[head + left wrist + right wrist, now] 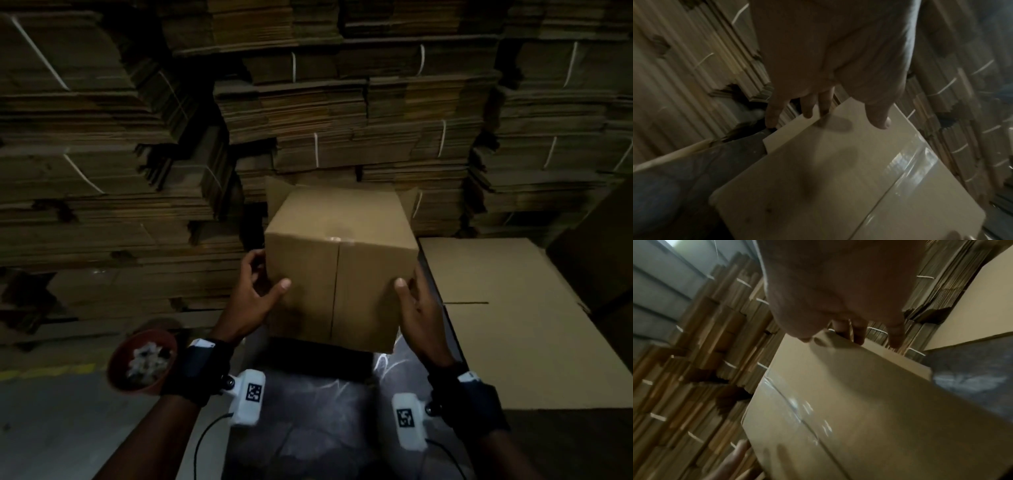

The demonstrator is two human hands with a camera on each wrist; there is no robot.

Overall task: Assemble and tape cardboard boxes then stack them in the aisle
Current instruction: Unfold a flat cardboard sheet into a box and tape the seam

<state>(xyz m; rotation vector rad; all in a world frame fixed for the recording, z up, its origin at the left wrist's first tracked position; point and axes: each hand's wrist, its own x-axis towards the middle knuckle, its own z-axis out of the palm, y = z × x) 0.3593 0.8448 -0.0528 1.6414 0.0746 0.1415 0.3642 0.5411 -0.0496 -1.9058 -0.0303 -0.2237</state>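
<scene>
Dim, grainy; glare on tape (906, 164); wrist views motion-blurred, edges warped.

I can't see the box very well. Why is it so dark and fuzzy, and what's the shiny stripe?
Head view: dim light, the cardboard box lit, the flat-cardboard stacks shadowed. Left wrist view: motion blur; glare on the clear tape along the seam. Right wrist view: blurred too, the right hand a soft shape up close.

Bare forearms, no sleeves. Black strap (197, 371) around left wrist, white patch at its top edge; white camera pod (247, 397) fixed beside it, square black-and-white code marker on the face, thin black cable (202, 442) trailing. Same black strap (476, 401), white pod (409, 421), marker and cable on right.
</scene>
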